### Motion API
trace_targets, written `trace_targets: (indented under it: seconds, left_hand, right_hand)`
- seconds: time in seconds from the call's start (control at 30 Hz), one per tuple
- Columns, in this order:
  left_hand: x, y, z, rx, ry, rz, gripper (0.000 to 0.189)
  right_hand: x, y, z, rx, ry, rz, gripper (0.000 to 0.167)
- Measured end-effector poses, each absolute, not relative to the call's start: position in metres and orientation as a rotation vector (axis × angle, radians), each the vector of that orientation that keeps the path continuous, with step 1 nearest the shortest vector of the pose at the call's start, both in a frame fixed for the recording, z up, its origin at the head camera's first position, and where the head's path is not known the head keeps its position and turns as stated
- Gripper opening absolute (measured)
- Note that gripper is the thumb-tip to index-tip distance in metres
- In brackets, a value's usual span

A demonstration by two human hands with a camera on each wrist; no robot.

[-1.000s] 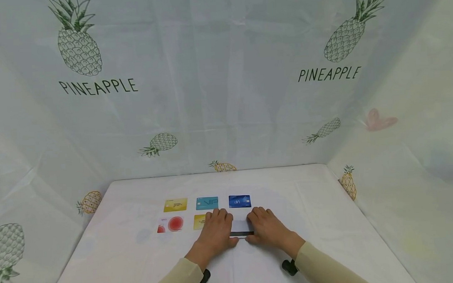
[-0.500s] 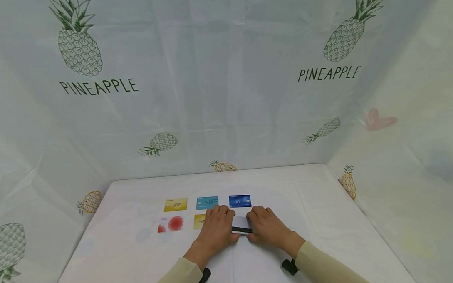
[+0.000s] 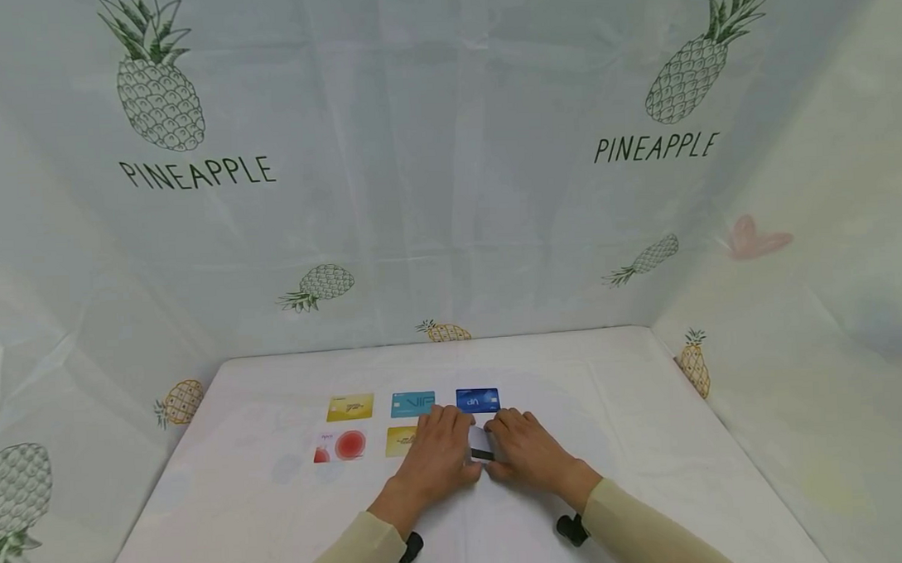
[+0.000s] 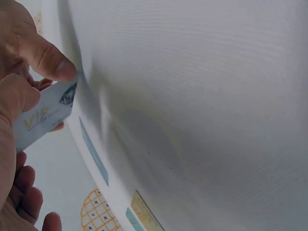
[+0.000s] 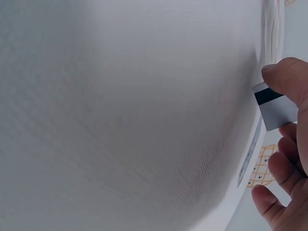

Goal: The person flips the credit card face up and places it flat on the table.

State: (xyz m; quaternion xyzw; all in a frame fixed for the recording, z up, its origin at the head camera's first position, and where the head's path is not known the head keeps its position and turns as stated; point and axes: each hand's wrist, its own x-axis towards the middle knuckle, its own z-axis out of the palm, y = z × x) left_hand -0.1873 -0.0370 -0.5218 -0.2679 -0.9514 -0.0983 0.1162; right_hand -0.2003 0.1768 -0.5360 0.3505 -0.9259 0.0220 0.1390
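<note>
Between the two hands, in front of the blue card, a whitish plastic card (image 3: 482,443) is held tilted up from the table. Its back with a black magnetic stripe (image 5: 269,96) shows in the right wrist view; gold VIP lettering and a dark picture mark its other face (image 4: 43,115) in the left wrist view. My left hand (image 3: 440,452) pinches one end between thumb and fingers. My right hand (image 3: 535,454) pinches the opposite end, its thumb (image 5: 284,77) near the striped edge. The fingers hide both ends of the card.
Beyond the hands lie a yellow card (image 3: 349,407), a teal VIP card (image 3: 414,404) and a blue card (image 3: 477,400). Nearer are a white-and-red card (image 3: 341,446) and another yellow card (image 3: 399,441), partly covered by the left hand. A white cloth covers the table (image 3: 280,519).
The whitish card has been raised from nearly flat to a tilt. Both hands have drawn closer together around it, so less of it shows. The cards lying on the table have not moved.
</note>
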Motion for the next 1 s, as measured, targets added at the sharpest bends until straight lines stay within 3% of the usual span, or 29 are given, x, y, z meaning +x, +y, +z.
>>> trace_targets:
  seconds: [0.27,0.53,1.0]
  left_hand:
    - [-0.187,-0.036,-0.521,-0.86,-2.767,-0.269,0.071]
    - [-0.187,-0.039,-0.521,-0.87,-2.798,-0.282,0.068]
    - [-0.188,-0.035,-0.521,-0.729,-2.822,-0.243,0.063]
  right_hand:
    - [-0.2,0.173,-0.538,1.076,-2.655,0.142,0.062]
    - [-0.198,0.173,-0.538,1.076,-2.642,0.189,0.057]
    - [-0.197,0.187,-0.533,0.959,-2.557,0.077,0.068]
